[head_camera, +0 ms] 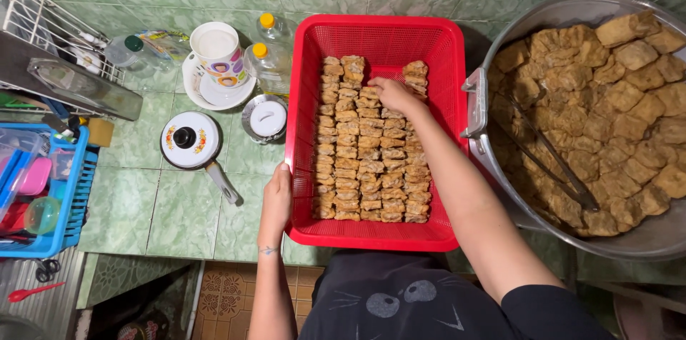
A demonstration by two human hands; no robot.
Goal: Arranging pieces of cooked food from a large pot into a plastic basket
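Observation:
A red plastic basket (453, 90) sits on the green tiled counter and holds neat rows of brown fried tofu pieces (357, 161). My left hand (276, 199) grips the basket's left rim near the front corner. Reaching in from the right, my right hand (391, 95) rests its fingers on a tofu piece in the far rows; the fingers hide what they pinch. To the right stands a large metal pot (477, 107) heaped with loose fried tofu (607, 104), with metal tongs (564, 172) lying on the pile.
Left of the basket are a small lidded saucepan (191, 141), a round lidded tin (265, 119), a mug on a plate (216, 50) and two oil bottles (270, 61). A blue crate (71, 197) and a wire dish rack (50, 25) stand at far left.

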